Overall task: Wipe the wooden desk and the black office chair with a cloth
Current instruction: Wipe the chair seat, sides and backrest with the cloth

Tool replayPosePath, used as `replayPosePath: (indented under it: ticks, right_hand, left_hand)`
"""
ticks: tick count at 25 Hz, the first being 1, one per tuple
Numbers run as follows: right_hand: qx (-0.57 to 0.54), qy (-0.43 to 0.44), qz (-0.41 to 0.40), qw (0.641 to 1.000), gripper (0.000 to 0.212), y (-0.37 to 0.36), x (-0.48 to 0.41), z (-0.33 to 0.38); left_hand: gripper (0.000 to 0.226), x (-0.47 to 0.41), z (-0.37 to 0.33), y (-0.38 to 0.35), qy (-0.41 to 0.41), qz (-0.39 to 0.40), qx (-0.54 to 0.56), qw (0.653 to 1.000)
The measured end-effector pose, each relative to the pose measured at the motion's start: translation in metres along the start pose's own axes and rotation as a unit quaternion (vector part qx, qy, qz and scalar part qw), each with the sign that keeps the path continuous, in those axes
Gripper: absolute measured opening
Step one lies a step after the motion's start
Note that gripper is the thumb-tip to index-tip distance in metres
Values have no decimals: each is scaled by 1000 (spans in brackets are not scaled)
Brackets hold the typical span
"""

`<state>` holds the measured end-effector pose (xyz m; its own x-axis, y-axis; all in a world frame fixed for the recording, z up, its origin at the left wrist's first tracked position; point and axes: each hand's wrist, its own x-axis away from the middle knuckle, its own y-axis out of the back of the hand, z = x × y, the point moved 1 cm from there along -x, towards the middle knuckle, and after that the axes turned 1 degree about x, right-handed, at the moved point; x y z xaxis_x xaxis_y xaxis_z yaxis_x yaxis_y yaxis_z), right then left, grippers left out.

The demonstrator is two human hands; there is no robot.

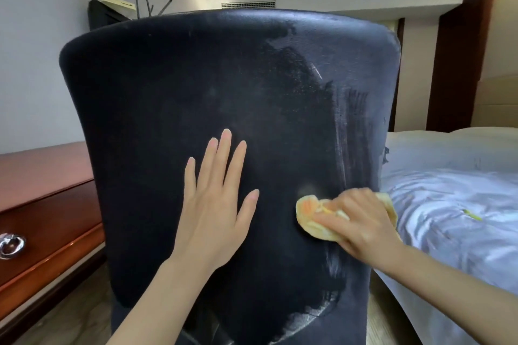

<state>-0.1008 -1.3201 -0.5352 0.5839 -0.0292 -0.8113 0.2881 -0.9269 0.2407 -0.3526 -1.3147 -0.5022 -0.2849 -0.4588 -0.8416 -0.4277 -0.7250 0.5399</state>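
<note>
While the head view looks down at the back of the black office chair (pixel 213 109), which fills the middle of the frame, the left hand (pixel 215 204) lies flat on the backrest with fingers spread wide, holding nothing. The right hand (pixel 356 221) is closed around a bunched yellow-orange cloth (pixel 311 218) and presses it against the lower right of the backrest. Pale streaks and a dull patch mark the chair's right side, beside darker ground to the left.

The cloth looks soft, thin and light, so it should crumple to the palm and follow the curved panel; a bunched grip like this one seems right. The backrest looks like firm padded upholstery, a little grippy, and the chair would likely swivel or roll under pressure, so bracing it with a flat palm seems sensible.

The wooden desk (pixel 42 204) stands at the left, just behind the chair, with a ring pull (pixel 11 245) on its drawer; most of its top is hidden or cut off. The chair's seat, arms and base are out of sight. A bed (pixel 448 204) lies to the right, with a small green thing on it that is too small to identify.
</note>
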Motion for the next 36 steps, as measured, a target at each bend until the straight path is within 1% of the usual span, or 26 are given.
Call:
replayPosePath:
  ticks: [2,5,6,8,10,11,12,13,14,15,16,17,18,20,22,24,25,26,28,30,32,33,34,36]
  right_hand:
    - [-2,39,61,997,22,-2,33,9]
    - [37,164,149,974,22,-5,77,21]
    - [46,187,167,967,25,-4,85,21]
    - [59,196,184,961,29,1,91,13]
    - [63,173,170,968,24,4,84,-3]
    - [56,147,154,976,21,6,80,-12]
    - [42,95,131,986,18,7,73,-22]
    - [19,11,105,994,15,10,63,-32]
    - [6,-85,91,992,13,13,51,-40]
    - [0,-169,74,983,12,15,39,-48]
    - [11,-226,29,974,21,15,25,-53]
    - [16,-264,-25,964,32,13,11,-58]
    - [28,-293,-80,952,35,13,-5,-63]
    - [2,-358,-168,919,28,13,-44,-73]
    - [-7,-410,-246,878,22,15,-84,-80]
    - [-11,-442,-318,838,27,19,-120,-82]
    - [-23,-444,-344,827,28,20,-136,-79]
    - [-37,-437,-358,824,30,20,-151,-75]
    - [-50,-405,-356,841,34,19,-174,-63]
    - [-39,-336,-327,883,34,13,-192,-49]
    - [-30,-246,-280,927,29,7,-202,-36]
    - [-19,-208,-262,942,25,5,-204,-34]
    - [-3,-182,-252,950,24,4,-203,-36]
    - [47,-150,-253,955,23,6,-196,-49]
  left_hand:
    - [66,-6,-12,-2,-12,5,20,1000]
    - [72,-15,-29,-11,0,32,47,998]
    - [73,-18,-32,-15,9,46,37,998]
    - [73,-22,-37,-26,17,60,-13,998]
    - [75,-23,-41,-35,21,61,-47,997]
    - [75,-24,-43,-38,23,57,-48,997]
    - [77,-25,-46,-40,24,49,-48,997]
    - [78,-26,-49,-41,24,41,-47,998]
    - [78,-27,-52,-41,22,32,-46,998]
    - [78,-28,-54,-42,19,22,-46,999]
    - [76,-29,-55,-42,16,14,-49,999]
    - [74,-29,-55,-42,13,7,-52,999]
    - [70,-29,-55,-42,9,0,-58,998]
    - [65,-29,-54,-41,5,-9,-77,997]
    - [70,-29,-54,-35,-1,7,-93,996]
    - [70,-29,-55,-27,-22,19,-98,995]
    - [69,-30,-55,-21,-38,19,-101,994]
    - [65,-34,-54,-13,-57,15,-102,993]
    - [54,-51,-50,9,-94,-21,-99,990]
    - [50,-79,-41,35,-108,-78,-112,985]
    - [55,-112,-30,59,-89,-136,-136,977]
    - [55,-128,-25,69,-74,-161,-130,976]
    - [54,-141,-22,77,-58,-172,-114,977]
    - [54,-161,-17,83,-29,-147,-76,986]
